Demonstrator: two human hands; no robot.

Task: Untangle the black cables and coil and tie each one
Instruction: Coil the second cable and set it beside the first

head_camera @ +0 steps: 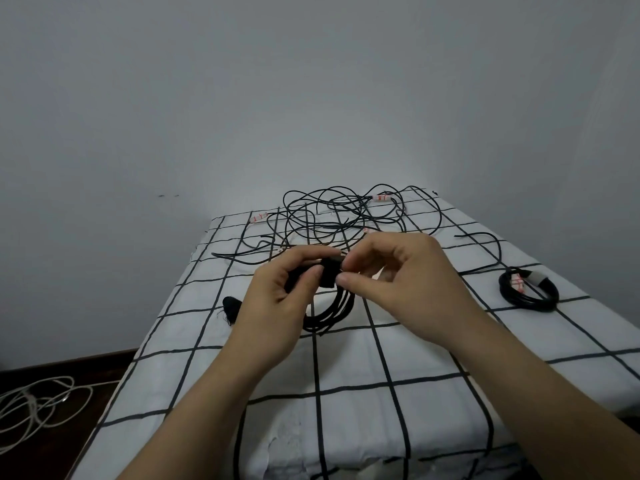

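- White cable is lying loose on the dark floor, down and well left of the left hand's fingers; not a task item.
- Grid-pattern bedsheet is covering the bed under both forearms.
- Left hand is gripping the top of the coiled cable, with fingers curled round the bundle and thumb pressing from the near side.
- Right hand is pinching what looks like a black strap between thumb and forefinger. The view is poor, so this could be the cable's own end.
- Key relation: the strap is sitting right between the two sets of fingertips, wrapped across the bundle. The coil's loops are hanging down and toward the wearer below the fingers, long axis roughly vertical. Both hands are touching it, and the right is the one working the free end.
- Judgement: the tie step is underway on this coil, not yet closed.
- Small black scrap is lying on the sheet just left of the left hand's knuckles.
- Finished coil is lying well right of the right hand's fingers, carrying a white tag with red print too small to read.
- Tangled black cables are sprawling beyond the fingertips toward the wall. White tags with red print are showing, also unreadable.
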